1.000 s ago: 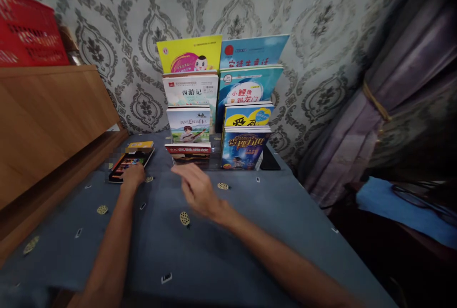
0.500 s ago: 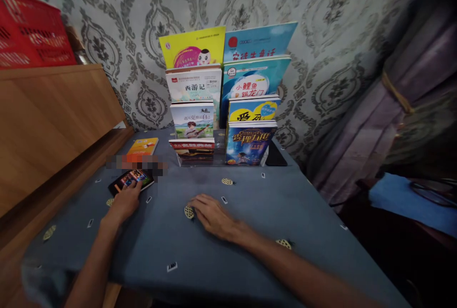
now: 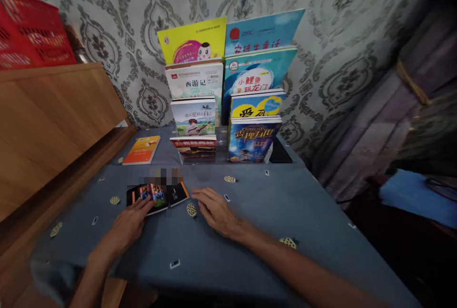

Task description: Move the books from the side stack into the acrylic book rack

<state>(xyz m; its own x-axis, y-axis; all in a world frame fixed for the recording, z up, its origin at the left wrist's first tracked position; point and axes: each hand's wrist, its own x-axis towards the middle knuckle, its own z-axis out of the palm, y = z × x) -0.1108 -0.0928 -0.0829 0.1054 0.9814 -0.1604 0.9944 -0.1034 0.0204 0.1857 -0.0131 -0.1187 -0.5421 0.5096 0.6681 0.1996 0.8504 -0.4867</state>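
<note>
A dark book [image 3: 177,193] with small bright pictures on its cover lies on the tablecloth, and a pixelated patch hides part of it. My left hand [image 3: 129,226] rests on the left part of the book, fingers stretched out over the cover. Just off the book's right corner, my right hand [image 3: 218,213] lies low on the cloth with its fingers extended and holding nothing. Behind the dark book, on the left, is an orange book [image 3: 142,150] lying flat.
A clear tiered stand [image 3: 222,154] at the back holds several upright books in two columns. Beside it lies a black flat object [image 3: 280,152]. A wooden cabinet [image 3: 53,108] with a red basket [image 3: 32,32] borders the left; a purple curtain [image 3: 389,122] hangs right.
My left hand and the dark book have moved right and nearer to me, away from the orange book. My right hand has hardly moved.
</note>
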